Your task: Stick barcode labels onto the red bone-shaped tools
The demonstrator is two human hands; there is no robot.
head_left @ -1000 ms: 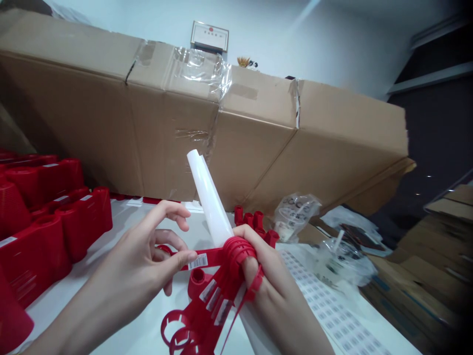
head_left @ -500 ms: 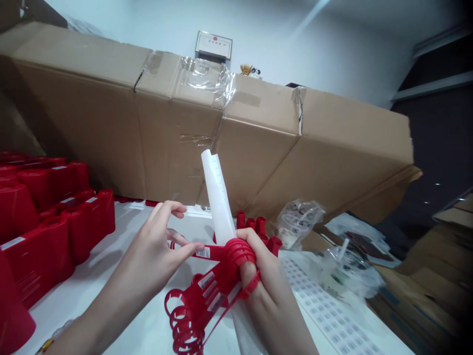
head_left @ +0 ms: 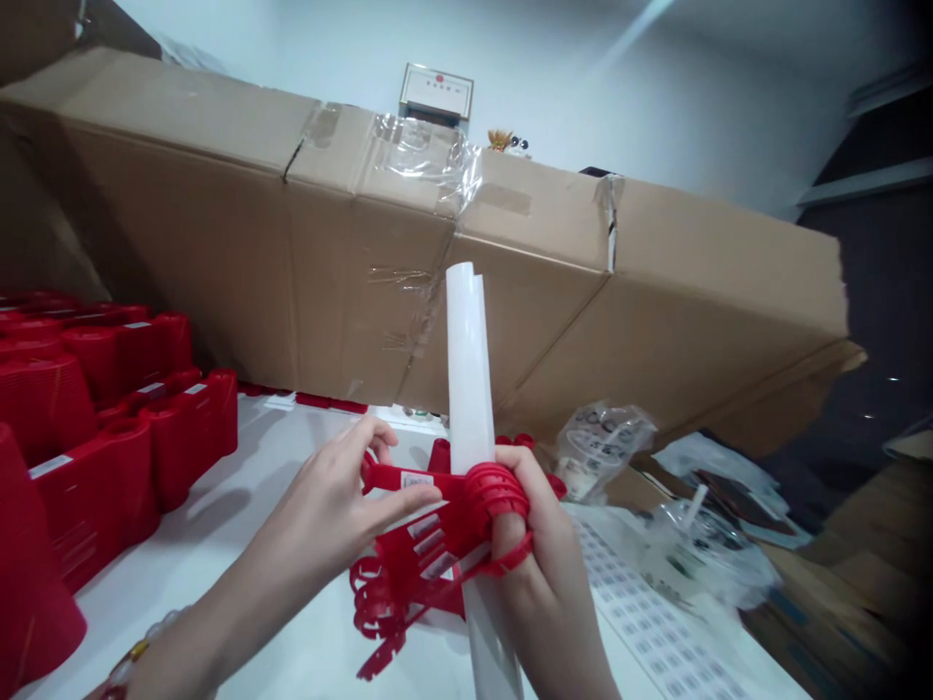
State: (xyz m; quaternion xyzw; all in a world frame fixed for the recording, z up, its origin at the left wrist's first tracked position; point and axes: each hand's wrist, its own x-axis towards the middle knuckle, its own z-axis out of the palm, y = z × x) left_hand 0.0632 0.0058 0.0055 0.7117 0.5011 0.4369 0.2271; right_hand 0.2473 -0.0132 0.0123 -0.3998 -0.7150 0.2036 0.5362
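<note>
Okay, here's where you're at. Your right hand (head_left: 529,554) is closed around a white translucent plastic tube (head_left: 466,389), which looks like a rolled sheet. It stands nearly upright, with its top end well above your fist and its bottom end sticking out below your hand. Several ring-like coils of a red plastic strip (head_left: 500,491) sit around the tube right at your fingers, and a thin red band crosses the front of your fist.

Your left hand (head_left: 335,496) is pinching the flat part of that strip, just beside your fist, with the thumb lying across it and the fingers curled behind. A small barcode label (head_left: 417,480) sits right by your thumb. The rest of the strip hangs in a tangle of red loops (head_left: 386,593) under your hands, above a white table (head_left: 240,603). There's a beaded bracelet (head_left: 138,651) on your left wrist.

Stacks of red plastic cones (head_left: 109,428) fill the table on your left. To your right are a sheet of barcode stickers (head_left: 648,622) and a clear plastic bag (head_left: 602,449). Long taped cardboard boxes (head_left: 437,253) run along the back.
</note>
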